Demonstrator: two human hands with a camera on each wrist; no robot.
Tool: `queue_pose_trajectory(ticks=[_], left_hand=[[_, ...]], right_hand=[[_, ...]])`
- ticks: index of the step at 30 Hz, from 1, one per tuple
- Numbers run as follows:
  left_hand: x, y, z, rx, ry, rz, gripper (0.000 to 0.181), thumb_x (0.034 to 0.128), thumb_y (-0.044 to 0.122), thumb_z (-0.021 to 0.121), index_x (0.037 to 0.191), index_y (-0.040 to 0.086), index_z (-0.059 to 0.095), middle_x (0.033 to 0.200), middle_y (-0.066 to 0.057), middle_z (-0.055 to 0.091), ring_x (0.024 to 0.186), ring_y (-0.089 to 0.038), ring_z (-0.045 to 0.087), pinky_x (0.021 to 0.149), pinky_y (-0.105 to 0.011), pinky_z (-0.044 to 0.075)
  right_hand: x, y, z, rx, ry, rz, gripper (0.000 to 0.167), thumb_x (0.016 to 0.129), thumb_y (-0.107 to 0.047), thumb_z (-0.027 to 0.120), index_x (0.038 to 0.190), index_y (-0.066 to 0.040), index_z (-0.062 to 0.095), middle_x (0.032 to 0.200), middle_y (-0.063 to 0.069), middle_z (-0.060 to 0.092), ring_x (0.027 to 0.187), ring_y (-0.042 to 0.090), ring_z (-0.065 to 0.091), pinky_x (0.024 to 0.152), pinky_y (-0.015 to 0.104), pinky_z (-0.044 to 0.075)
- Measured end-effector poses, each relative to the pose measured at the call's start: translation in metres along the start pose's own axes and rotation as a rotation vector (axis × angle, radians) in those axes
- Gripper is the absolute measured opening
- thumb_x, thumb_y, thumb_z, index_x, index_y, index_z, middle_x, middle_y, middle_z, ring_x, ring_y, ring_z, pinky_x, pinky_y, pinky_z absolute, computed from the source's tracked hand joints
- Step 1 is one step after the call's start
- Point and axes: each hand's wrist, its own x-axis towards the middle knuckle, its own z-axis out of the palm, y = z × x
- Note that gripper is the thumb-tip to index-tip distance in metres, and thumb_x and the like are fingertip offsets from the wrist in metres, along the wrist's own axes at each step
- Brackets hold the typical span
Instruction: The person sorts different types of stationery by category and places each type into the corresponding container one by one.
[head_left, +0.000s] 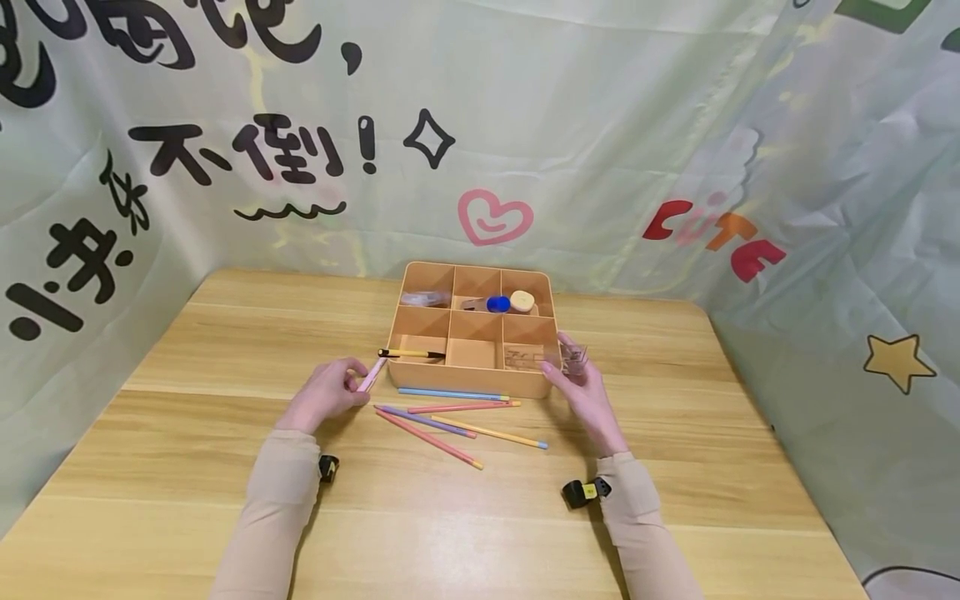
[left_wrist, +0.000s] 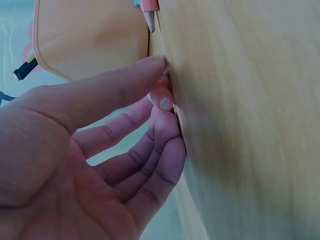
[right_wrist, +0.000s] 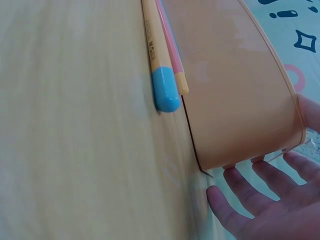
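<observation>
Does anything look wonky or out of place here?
Yes: the yellow-and-black stick pokes out past the left side of the box instead of lying fully inside. Several pencils also lie crisscrossed on the table, which looks messy.

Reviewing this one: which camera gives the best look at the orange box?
The head view: it shows the whole box from above, with its six compartments. The left wrist view catches only part of its outside, cut off at the top; the right wrist view shows more outer wall, also cut off, but no compartments.
</observation>
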Motion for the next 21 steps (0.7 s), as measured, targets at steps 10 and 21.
queue_pose_trajectory(ticks=[10, 21], left_hand=[[-0.0001, -0.0003, -0.0015, -0.029, 0.032, -0.078, 0.035, 0.0817, 0.006, 0.078, 0.113, -0.004, 0.065, 0.081, -0.009, 0.064, 0.071, -0.018, 0.053, 0.062, -0.026, 0.042], [-0.0021, -0.0029, -0.0052, -0.054, 0.035, -0.111, 0.032, 0.0804, 0.006, 0.079, 0.108, -0.005, 0.068, 0.084, -0.011, 0.066, 0.075, -0.02, 0.055, 0.064, -0.026, 0.042]], right_hand=[[0.0, -0.0005, -0.0009, -0.001, -0.001, 0.002, 0.068, 0.1, -0.023, 0.063, 0.159, -0.014, 0.03, 0.167, 0.016, 0.025, 0.156, 0.035, 0.022, 0.127, 0.055, 0.021], [-0.0005, -0.0012, -0.0012, -0.007, 0.0, 0.011, 0.068, 0.1, -0.022, 0.063, 0.159, -0.015, 0.03, 0.167, 0.017, 0.025, 0.155, 0.037, 0.023, 0.127, 0.055, 0.022]])
